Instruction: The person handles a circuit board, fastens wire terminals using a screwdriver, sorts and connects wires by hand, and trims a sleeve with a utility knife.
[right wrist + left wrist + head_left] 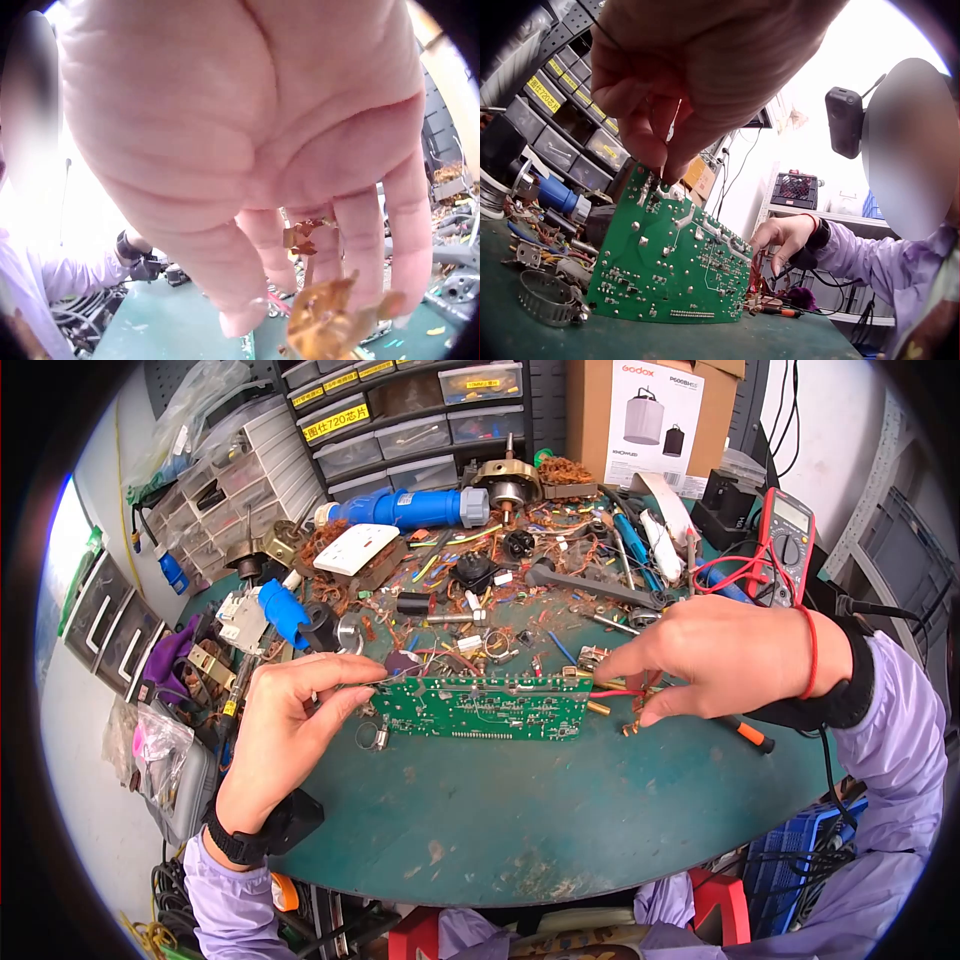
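A green circuit board stands on its long edge on the table, its soldered side facing the person. At its upper left corner my left hand pinches it between thumb and fingers. My right hand is at the board's right end, thumb and index finger apart, the other fingers fairly straight. Copper-coloured metal pieces are beneath that palm, beside red wires. Contact between the right fingers and these parts cannot be made out.
Loose parts and copper scraps cover the table behind the board, with a blue connector, a white socket plate and a multimeter. A hose clamp lies by the board's left end. An orange-tipped tool is at right.
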`<state>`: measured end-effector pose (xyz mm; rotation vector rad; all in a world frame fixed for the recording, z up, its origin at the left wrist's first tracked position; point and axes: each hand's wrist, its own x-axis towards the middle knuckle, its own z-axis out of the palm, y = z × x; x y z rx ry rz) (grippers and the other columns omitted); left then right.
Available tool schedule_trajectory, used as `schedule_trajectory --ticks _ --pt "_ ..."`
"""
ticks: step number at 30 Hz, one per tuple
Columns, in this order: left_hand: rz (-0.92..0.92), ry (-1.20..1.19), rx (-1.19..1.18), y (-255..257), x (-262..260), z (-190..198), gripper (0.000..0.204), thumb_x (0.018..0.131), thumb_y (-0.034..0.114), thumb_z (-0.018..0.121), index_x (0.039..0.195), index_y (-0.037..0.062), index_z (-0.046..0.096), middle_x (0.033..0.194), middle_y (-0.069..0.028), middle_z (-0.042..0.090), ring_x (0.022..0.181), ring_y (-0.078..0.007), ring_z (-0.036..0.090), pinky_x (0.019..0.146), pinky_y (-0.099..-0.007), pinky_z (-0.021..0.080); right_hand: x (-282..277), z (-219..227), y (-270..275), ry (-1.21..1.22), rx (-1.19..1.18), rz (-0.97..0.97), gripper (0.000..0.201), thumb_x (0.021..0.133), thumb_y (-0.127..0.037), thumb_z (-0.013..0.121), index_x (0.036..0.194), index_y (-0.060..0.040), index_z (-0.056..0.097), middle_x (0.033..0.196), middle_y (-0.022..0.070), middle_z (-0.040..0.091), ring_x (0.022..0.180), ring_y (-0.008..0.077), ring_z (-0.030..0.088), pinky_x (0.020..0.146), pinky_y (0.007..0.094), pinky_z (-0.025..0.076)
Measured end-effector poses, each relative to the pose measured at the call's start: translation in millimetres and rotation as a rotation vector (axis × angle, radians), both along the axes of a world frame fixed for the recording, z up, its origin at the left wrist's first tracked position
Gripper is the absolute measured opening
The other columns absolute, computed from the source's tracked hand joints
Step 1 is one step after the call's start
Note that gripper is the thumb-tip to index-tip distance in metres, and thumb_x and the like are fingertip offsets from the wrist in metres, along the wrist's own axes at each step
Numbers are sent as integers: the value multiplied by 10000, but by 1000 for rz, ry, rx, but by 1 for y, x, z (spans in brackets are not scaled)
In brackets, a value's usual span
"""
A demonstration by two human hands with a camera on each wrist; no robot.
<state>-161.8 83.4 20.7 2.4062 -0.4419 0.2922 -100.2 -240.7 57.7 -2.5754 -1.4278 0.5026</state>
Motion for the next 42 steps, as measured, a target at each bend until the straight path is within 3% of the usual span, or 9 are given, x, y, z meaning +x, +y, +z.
schedule_trajectory --ticks 3,7,10,14,19,20,27,33,42 --pt "5 -5 -4 0 1 0 179 797 -15 654 971 -9 693 945 -117 702 821 -206 670 719 -297 512 -6 1 -4 -95 -106 -46 379 784 -162 689 1132 -31 614 804 186 661 829 377 636 722 445 497" --pt "-7 -49 -10 1 -4 -2 154 773 -17 677 924 4 700 910 -97 703 780 -185 658 667 -273 494 -8 -2 -3 -47 23 -5 273 790 -156 675 1031 -32 646 755 183 650 775 376 639 688 457 493" --pt "28 -12 11 1 -12 -1 132 747 -24 699 874 10 692 865 -73 695 689 -150 616 594 -259 461 -10 -3 -3 -83 -104 -7 226 823 -170 658 1014 -49 659 850 123 673 769 323 641 663 405 493" --pt "1 -70 46 -2 -20 -1 130 730 -32 710 848 14 682 840 -57 684 594 -122 550 540 -258 426 -19 -12 -9 -94 68 -1 152 793 -159 652 900 -51 653 705 172 633 716 367 631 622 460 484" --pt "-9 147 124 -3 -39 11 137 727 -41 706 842 26 676 811 -44 666 528 -100 483 514 -255 397 -41 -21 -8 -344 110 -13 86 732 -99 603 777 -27 600 673 130 612 640 330 630 571 440 493" --pt "-14 189 125 -4 -42 12 141 719 -37 705 838 28 668 810 -56 659 571 -136 553 531 -270 437 -47 -24 -9 -406 85 7 93 699 -104 602 753 -37 567 665 94 587 612 290 619 570 410 494" --pt "-243 76 294 -3 -55 -8 140 700 3 723 817 55 667 807 -65 655 695 -231 644 569 -310 492 -65 -42 -15 -335 97 24 190 678 -158 667 798 -65 554 767 72 559 662 242 605 610 360 490" --pt "-262 105 407 -7 -63 -15 102 751 74 696 843 82 652 833 7 636 676 -227 622 571 -332 495 -67 -52 -17 -310 54 96 259 665 -171 682 873 -58 577 838 83 536 733 226 607 632 359 498" --pt "-242 132 346 -13 -66 -23 103 758 92 717 845 52 681 815 -76 665 705 -277 645 622 -352 515 -61 -55 -21 -348 -4 85 348 648 -184 682 944 -20 599 895 116 589 786 240 607 690 355 499"
